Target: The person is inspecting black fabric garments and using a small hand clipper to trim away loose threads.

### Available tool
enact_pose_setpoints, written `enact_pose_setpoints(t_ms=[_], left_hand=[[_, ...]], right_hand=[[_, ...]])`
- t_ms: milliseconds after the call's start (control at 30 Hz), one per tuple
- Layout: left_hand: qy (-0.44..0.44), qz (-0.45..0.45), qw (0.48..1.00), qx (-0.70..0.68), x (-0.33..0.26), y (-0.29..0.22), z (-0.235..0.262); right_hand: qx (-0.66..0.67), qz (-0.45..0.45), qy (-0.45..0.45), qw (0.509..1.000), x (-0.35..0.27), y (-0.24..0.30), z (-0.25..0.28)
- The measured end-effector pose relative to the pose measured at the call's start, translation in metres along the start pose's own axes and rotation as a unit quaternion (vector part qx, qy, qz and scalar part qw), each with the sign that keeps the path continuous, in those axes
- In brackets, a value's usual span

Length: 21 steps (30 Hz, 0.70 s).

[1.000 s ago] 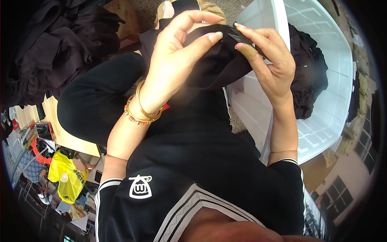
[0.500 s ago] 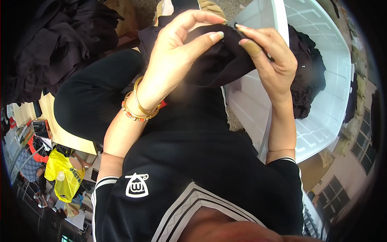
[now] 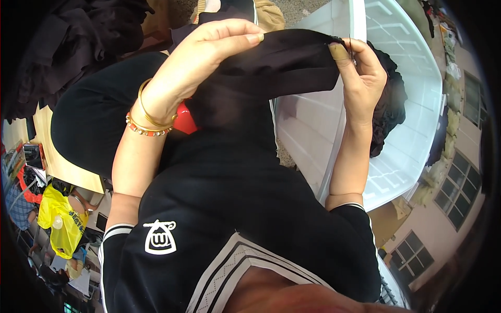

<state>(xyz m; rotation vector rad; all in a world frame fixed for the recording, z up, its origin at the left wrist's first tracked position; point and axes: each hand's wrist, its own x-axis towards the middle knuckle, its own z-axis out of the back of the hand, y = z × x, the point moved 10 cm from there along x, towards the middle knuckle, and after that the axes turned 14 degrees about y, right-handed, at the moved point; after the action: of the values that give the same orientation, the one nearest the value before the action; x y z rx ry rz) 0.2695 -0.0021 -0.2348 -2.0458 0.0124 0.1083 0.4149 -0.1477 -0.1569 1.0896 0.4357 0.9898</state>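
A dark cloth piece [image 3: 284, 65] is stretched between my two hands above my lap, its upper edge running nearly level. My left hand [image 3: 209, 55], with bangles at the wrist, pinches that edge between thumb and fingers. At the other end my right hand [image 3: 365, 81] has its thumb and fingers closed on the cloth's corner. A thin dark sliver shows by the right fingertips; what it is cannot be made out. Something red [image 3: 184, 120] lies below my left wrist, partly hidden by the arm.
A large white plastic bin [image 3: 425, 151] stands close on the right, with dark cloth [image 3: 389, 104] inside. At the upper left is a heap of dark cloth [image 3: 78, 47]. A wooden board [image 3: 68, 161] and a yellow plastic bag [image 3: 55, 224] are at the left.
My hands have moved apart, the left one toward the left. The cloth, bunched between the fingers before, is now drawn out wide.
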Motion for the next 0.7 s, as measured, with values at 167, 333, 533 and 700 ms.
enact_pose_setpoints(t_ms=[167,333,533,700], left_hand=[[-0.010,-0.003,1.000,-0.008,0.000,-0.001,-0.002],[-0.003,-0.011,0.999,-0.030,0.001,0.002,-0.006],[0.006,-0.003,0.999,-0.034,0.001,0.006,-0.011],[0.001,-0.011,0.999,-0.036,0.001,0.006,-0.010]], right_hand=[[-0.045,0.004,0.017,0.999,0.000,-0.002,-0.004],[-0.091,0.033,0.068,0.993,0.002,0.027,-0.027],[-0.155,0.092,0.182,0.967,-0.001,0.041,-0.055],[-0.156,0.104,0.179,0.966,-0.001,0.037,-0.056]])
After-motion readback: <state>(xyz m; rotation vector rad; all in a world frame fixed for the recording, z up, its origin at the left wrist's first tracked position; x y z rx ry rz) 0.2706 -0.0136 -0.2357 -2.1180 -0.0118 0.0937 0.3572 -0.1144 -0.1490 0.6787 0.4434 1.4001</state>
